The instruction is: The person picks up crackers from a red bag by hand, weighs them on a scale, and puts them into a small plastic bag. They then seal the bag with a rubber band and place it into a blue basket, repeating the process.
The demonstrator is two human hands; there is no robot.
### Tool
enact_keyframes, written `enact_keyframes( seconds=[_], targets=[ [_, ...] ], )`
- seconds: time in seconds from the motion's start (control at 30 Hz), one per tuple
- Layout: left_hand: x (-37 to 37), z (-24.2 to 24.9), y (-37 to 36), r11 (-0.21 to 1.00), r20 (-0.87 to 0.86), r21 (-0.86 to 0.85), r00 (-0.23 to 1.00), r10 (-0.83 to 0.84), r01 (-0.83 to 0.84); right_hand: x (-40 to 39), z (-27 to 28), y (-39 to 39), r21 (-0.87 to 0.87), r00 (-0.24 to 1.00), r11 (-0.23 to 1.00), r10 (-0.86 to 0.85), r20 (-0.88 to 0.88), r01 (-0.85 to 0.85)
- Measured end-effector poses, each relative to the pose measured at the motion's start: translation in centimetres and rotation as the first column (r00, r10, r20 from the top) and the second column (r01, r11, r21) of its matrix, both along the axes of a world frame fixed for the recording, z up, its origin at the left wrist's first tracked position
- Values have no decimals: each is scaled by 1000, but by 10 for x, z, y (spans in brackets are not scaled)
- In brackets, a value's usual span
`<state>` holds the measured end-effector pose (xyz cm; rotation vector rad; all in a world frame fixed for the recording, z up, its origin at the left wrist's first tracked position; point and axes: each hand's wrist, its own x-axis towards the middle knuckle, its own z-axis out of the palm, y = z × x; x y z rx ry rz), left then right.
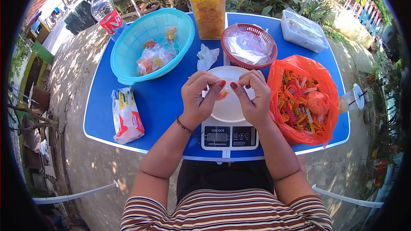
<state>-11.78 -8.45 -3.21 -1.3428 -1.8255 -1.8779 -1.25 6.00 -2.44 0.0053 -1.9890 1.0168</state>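
Note:
My left hand (pixel 200 95) and my right hand (pixel 253 96) are raised over a white plate (pixel 227 113), thumbs and fingertips pinched close together. Between them they hold the top of a small clear plastic bag, and a bit of red and yellow filling (pixel 222 95) shows beside my left thumb. Most of the bag is hard to make out against the plate. Under the plate is a white kitchen scale (pixel 230 145) with a dark display. Right of my right hand, an orange-red plastic bag (pixel 295 134) stands open, full of colourful crinkled pieces.
A turquoise basket (pixel 124 51) holds several filled packets. Behind the plate are a red basket (pixel 224 53) of clear bags, a tall tub (pixel 208 15) of orange slices and a lidded box (pixel 304 30). A tissue pack (pixel 127 114), bottle (pixel 108 15) and cup (pixel 352 98) stand at the sides.

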Motion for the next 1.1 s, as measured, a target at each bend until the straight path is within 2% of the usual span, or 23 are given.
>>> enact_keyframes(
  seconds=[0.07, 0.17, 0.27, 0.37, 0.47, 0.57, 0.67, 0.7, 0.77, 0.87, 0.97, 1.0, 1.1],
  targets=[
    [0, 1, -2, 1000, 36, -13, 999, -1, 2, 1, 1, 1, -41, 999, 998, 41, 6, -41],
    [-5, 0, 3, 998, 67, 24, 996, -64, 63, -3, -13, 2, -254, 993, 962, 84, -80, -102],
    [-13, 0, 3, 990, -60, -70, 990, -129, 125, -2, -3, -5, -605, 958, 746, 183, -219, -280],
    [-11, -10, 9, 992, -4, -102, 997, -74, 74, -2, -7, 3, -667, 956, 684, 226, -190, -294],
    [-16, -21, 14, 992, 234, 52, 964, -126, 117, -4, -12, 7, -602, 965, 755, 225, -138, -262],
    [-14, -17, 15, 975, 383, 208, 910, -159, 83, -9, -17, 5, -506, 977, 836, 183, -109, -213],
    [-21, -16, 12, 972, 363, 224, 919, -153, 73, -9, -12, 2, -367, 967, 896, 249, -46, -248],
    [-23, -13, 11, 968, 358, 242, 921, -155, 69, -10, -11, -3, -391, 969, 887, 241, -59, -245],
    [-34, -2, 0, 993, 211, 114, 977, -29, 5, -16, -7, -12, -438, 971, 867, 222, -86, -238],
    [-46, 28, -24, 988, 30, -11, 988, 152, -152, -27, 13, -20, -312, 970, 930, 229, 78, -195],
    [-65, 47, -48, 951, -88, -73, 951, 295, -302, -51, 41, -34, -10, 960, 984, 175, 218, -177],
    [-74, 50, -60, 930, -132, -93, 930, 344, -357, -60, 43, -38, -13, 940, 977, 210, 269, -215],
    [-91, 53, -93, 842, -175, -196, 863, 473, -502, -98, 33, -58, 225, 955, 950, 156, 253, -215]
  ],
)
